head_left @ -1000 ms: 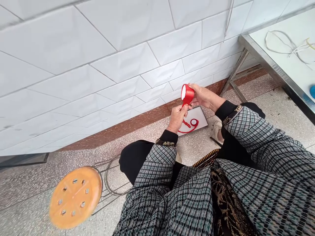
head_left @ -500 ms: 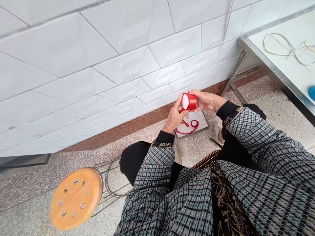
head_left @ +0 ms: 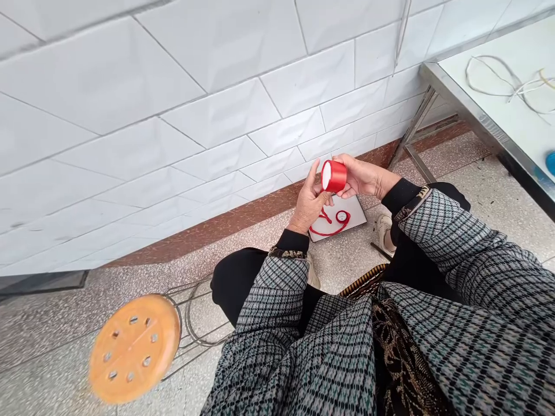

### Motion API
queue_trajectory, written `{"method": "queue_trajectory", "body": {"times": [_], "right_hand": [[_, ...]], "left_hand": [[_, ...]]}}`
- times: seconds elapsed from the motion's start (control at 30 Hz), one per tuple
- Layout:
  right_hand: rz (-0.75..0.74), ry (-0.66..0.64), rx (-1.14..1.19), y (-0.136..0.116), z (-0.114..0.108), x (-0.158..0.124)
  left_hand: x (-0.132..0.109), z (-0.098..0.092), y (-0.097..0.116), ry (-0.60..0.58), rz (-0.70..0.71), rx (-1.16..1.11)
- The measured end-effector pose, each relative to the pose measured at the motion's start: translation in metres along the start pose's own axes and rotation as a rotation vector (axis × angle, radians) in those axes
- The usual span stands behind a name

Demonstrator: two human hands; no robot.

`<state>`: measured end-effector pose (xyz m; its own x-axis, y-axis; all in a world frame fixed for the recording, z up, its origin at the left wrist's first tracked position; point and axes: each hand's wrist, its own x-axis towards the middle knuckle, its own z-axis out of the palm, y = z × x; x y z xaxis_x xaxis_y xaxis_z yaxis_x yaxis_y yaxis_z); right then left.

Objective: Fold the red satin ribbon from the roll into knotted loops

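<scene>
A roll of red satin ribbon with a white round end facing left is held up in front of me. My right hand grips it from the right, fingers over the top and beneath. My left hand is at its lower left, index finger raised and thumb against the bottom edge, other fingertips curled under it. Below the hands, a white board lies on the floor. On it rest a red cord and a small red-rimmed white disc.
An orange round stool with holes and a metal frame lies tipped at lower left. A metal-edged table at right carries loose white cords and a blue object. A white tiled wall stands ahead.
My left index finger has lifted off the ribbon roll and straightened upward, and the left hand has eased slightly away. The right hand's grip and the roll stay nearly in place.
</scene>
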<state>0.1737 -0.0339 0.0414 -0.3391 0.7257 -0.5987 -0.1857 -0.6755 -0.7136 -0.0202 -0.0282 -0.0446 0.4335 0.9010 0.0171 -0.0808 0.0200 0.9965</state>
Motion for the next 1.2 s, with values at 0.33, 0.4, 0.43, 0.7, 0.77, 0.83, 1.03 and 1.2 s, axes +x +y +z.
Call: {"method": "queue_trajectory", "body": {"times": [0.33, 0.4, 0.43, 0.7, 0.77, 0.83, 1.03, 1.2], "right_hand": [[-0.042, 0.035, -0.045, 0.012, 0.0, 0.016], [-0.024, 0.034, -0.055, 0.011, 0.0, 0.014], [-0.014, 0.033, -0.064, 0.01, 0.0, 0.013], [0.047, 0.012, -0.135, 0.006, 0.0, 0.008], [0.052, 0.016, -0.112, 0.007, 0.0, 0.008], [0.065, 0.03, -0.097, 0.008, 0.0, 0.009], [0.095, 0.02, -0.098, 0.006, 0.0, 0.01], [0.141, -0.03, -0.121, 0.005, -0.003, 0.013]], "left_hand": [[-0.005, 0.008, 0.012, 0.006, -0.002, 0.221], [-0.005, 0.007, 0.011, -0.004, -0.015, 0.183], [-0.005, 0.006, 0.01, -0.015, -0.024, 0.166], [-0.002, -0.002, 0.001, -0.077, -0.091, 0.112], [-0.001, 0.0, 0.0, -0.077, -0.092, 0.103], [-0.001, 0.002, 0.002, -0.076, -0.087, 0.102], [-0.003, 0.006, 0.006, -0.091, -0.085, 0.062], [-0.002, 0.003, -0.003, -0.088, -0.06, 0.095]]}}
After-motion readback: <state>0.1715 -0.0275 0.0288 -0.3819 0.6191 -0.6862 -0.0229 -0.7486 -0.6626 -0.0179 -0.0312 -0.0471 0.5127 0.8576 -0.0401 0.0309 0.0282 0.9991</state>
